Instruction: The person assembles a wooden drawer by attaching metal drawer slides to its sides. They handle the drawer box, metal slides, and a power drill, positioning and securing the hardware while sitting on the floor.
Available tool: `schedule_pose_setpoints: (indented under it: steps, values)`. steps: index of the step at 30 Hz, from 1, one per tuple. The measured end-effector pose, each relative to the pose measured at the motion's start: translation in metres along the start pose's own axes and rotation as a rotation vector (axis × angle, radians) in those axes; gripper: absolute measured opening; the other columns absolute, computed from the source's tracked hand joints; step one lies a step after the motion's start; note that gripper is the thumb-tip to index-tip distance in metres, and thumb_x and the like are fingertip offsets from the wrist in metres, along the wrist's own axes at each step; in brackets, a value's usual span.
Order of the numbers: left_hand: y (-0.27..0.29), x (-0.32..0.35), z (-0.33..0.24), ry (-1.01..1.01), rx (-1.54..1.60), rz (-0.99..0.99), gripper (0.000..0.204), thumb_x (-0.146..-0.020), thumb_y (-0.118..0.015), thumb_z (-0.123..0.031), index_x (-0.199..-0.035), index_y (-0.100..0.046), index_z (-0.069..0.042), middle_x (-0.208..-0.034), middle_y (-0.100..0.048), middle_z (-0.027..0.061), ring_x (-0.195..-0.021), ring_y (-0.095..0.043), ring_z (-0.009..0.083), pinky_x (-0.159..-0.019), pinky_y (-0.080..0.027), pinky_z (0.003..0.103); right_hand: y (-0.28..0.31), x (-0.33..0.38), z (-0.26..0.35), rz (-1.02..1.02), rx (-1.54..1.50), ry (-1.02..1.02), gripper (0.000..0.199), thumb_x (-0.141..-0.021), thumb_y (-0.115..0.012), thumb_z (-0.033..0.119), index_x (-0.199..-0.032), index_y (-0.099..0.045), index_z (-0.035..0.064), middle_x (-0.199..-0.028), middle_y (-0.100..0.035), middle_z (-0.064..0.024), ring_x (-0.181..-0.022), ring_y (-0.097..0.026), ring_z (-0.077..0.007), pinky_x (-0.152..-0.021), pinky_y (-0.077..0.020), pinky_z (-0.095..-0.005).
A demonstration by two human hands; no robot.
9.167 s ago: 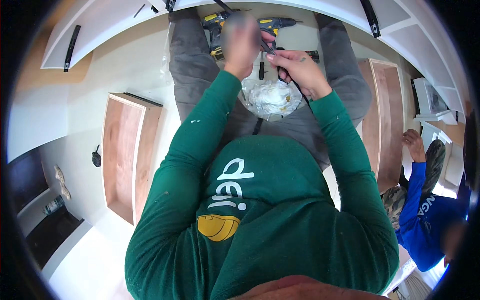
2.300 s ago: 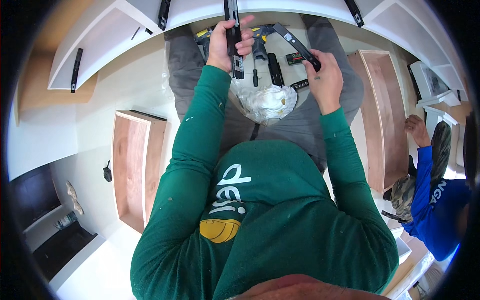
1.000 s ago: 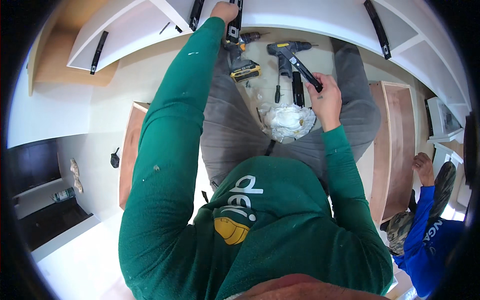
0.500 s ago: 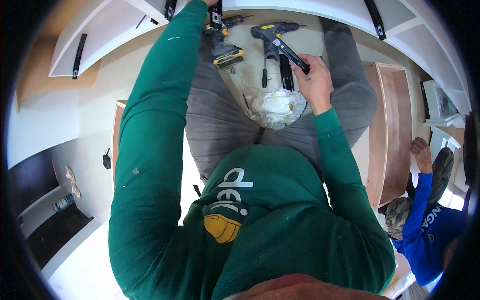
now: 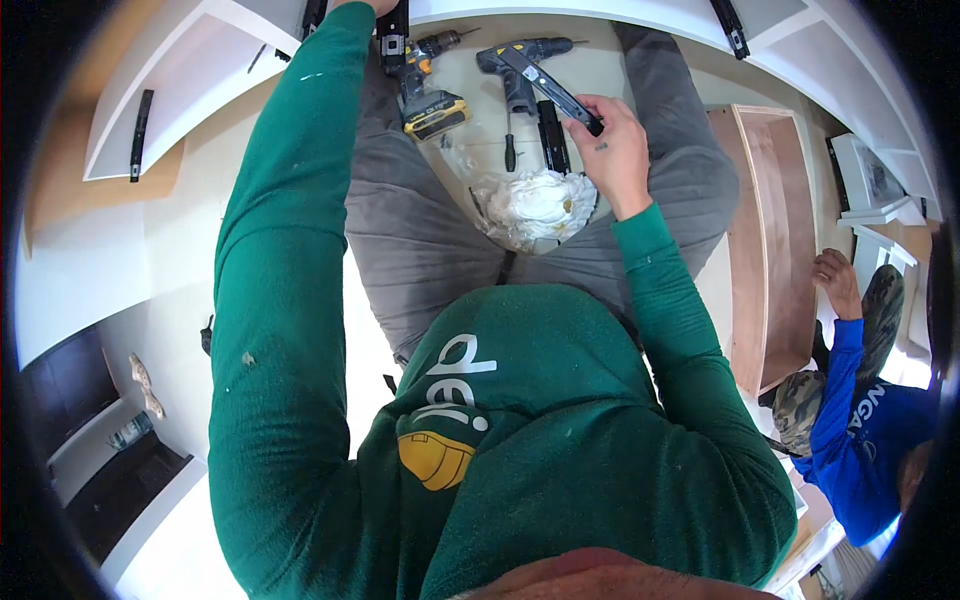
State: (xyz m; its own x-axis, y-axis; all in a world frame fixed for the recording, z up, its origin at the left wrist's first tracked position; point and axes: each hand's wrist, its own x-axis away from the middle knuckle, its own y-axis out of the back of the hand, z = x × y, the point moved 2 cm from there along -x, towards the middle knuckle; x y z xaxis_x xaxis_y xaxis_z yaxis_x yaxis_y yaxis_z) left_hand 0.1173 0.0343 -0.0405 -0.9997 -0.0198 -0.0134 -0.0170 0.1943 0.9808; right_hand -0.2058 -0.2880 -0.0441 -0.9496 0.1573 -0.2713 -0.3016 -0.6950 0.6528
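My right hand (image 5: 615,148) is closed on one end of a black drawer slide (image 5: 552,88), which slants up and left over a drill. My left arm reaches to the top edge, where only a sliver of my left hand (image 5: 372,5) shows; its fingers are hidden. Beside that hand another black drawer slide (image 5: 393,38) hangs down from the top edge. Between my legs lie a cordless drill (image 5: 435,90) with a yellow-and-black battery, a second drill (image 5: 520,85), a screwdriver (image 5: 510,152) and more black slides (image 5: 552,138).
A crumpled white plastic bag (image 5: 535,208) lies close to my lap. The white cabinet (image 5: 235,60) curves across the front, with slides fixed inside. On the right are a wooden drawer box (image 5: 765,240) and a person in a blue top (image 5: 860,440), one hand (image 5: 838,280) near the box.
The view has shifted slightly, so most things sit a little further left. My right hand still holds the drawer slide in much the same place, and my left arm stays stretched forward.
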Motion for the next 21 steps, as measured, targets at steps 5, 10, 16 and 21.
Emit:
schedule_pose_setpoints:
  steps: [5, 10, 16, 21]
  values:
    - [-0.001, -0.005, -0.002, -0.027, -0.097, 0.006, 0.054, -0.090, -0.063, -0.045, -0.110, -0.073, 0.003, -0.120, -0.068, 0.0279, -0.114, -0.065, 0.0414, -0.097, -0.053, 0.043, 0.000, -0.003, -0.003, -0.018, -0.034, 0.066, 0.031, -0.080, -0.075, 0.015, -0.109, -0.072, 0.0057, -0.102, -0.069, -0.0144, -0.092, -0.067, -0.0354, -0.081, -0.0534, -0.0418]
    - [-0.010, -0.012, 0.006, -0.060, -0.148, 0.013, 0.055, -0.091, -0.060, -0.046, -0.110, -0.072, 0.005, -0.119, -0.068, 0.0286, -0.113, -0.065, 0.0423, -0.097, -0.053, 0.043, 0.000, -0.003, -0.005, 0.024, -0.087, 0.006, 0.037, -0.080, -0.074, 0.011, -0.116, -0.071, 0.0049, -0.104, -0.071, -0.0134, -0.091, -0.069, -0.0259, -0.084, -0.0536, -0.0353]
    - [0.017, 0.016, -0.002, -0.014, 0.010, -0.095, 0.059, -0.089, -0.063, -0.049, -0.104, -0.072, 0.007, -0.114, -0.068, 0.0312, -0.111, -0.065, 0.0438, -0.096, -0.052, 0.045, -0.005, -0.002, -0.011, 0.083, -0.194, -0.123, 0.037, -0.077, -0.076, 0.012, -0.113, -0.072, 0.0033, -0.104, -0.071, -0.0143, -0.091, -0.069, -0.0288, -0.084, -0.0540, -0.0378]
    - [0.074, 0.102, -0.047, -0.161, 0.235, -0.476, 0.043, -0.093, -0.067, -0.039, -0.086, -0.071, 0.004, -0.089, -0.072, 0.0246, -0.082, -0.070, 0.0400, -0.074, -0.055, 0.045, -0.018, 0.000, -0.021, 0.135, -0.445, -0.175, 0.041, -0.083, -0.078, 0.004, -0.122, -0.068, -0.0017, -0.109, -0.071, -0.0125, -0.094, -0.068, -0.0160, -0.081, -0.0557, -0.0295]
